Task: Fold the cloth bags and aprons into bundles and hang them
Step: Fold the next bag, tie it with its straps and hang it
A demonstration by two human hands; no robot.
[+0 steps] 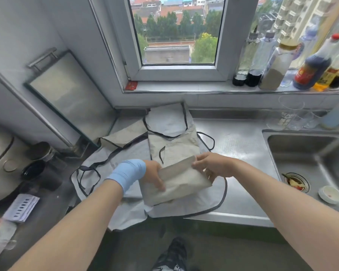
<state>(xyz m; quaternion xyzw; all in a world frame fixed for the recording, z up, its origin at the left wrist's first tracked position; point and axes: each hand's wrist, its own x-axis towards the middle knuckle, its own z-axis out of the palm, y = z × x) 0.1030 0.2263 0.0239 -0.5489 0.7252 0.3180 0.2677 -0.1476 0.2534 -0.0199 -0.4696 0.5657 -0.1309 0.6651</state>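
1. Clearly, the half-folded beige cloth bag [177, 182] sits on the grey dark-trimmed aprons [202, 206] spread over the steel bench [243, 153].
2. The left hand [153, 176] has its grip clamped on the bag's left edge, and the right hand [207, 166] pinches the upper right corner.
3. It looks light, limp and easily creased. Hold it by the folded edges, or the layers may spring open.

Daylight comes through a white-framed window [177, 32] — trees and red rooftops outside. Bottles [309, 71] line the sill [184, 88]. Pale wall [27, 26], steel counter [239, 145] — sink [309, 153] at right.
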